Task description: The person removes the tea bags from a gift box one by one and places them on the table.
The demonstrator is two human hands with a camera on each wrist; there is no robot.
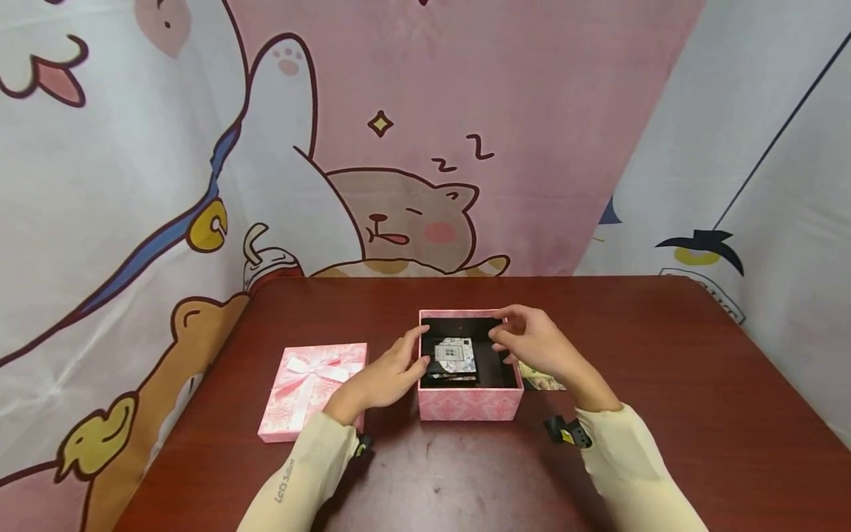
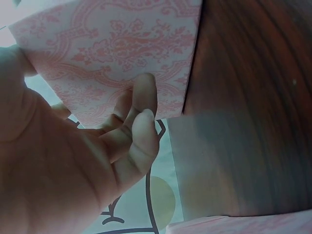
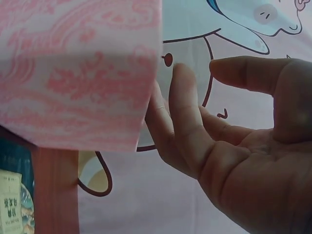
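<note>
A pink patterned gift box point(image 1: 470, 405) stands uncovered on the table, its inside black. Flat printed packets point(image 1: 455, 356) lie stacked toward its left side. My left hand point(image 1: 388, 373) is at the box's left wall, thumb and index tips at the rim; in the left wrist view its other fingers point(image 2: 144, 131) bend loosely beside the outer wall. Over the right rim is my right hand point(image 1: 535, 341), fingertips reaching above the inside of the box. The right wrist view shows its thumb and index finger apart, with nothing between them, and another fingertip hidden behind the box corner.
The pink lid point(image 1: 286, 403) with a ribbon bow rests on the table left of the box. Partly behind the box's right side lies a colourful printed packet point(image 1: 541, 378). A cartoon-printed cloth point(image 1: 532, 148) hangs behind the dark red wooden table point(image 1: 665, 355).
</note>
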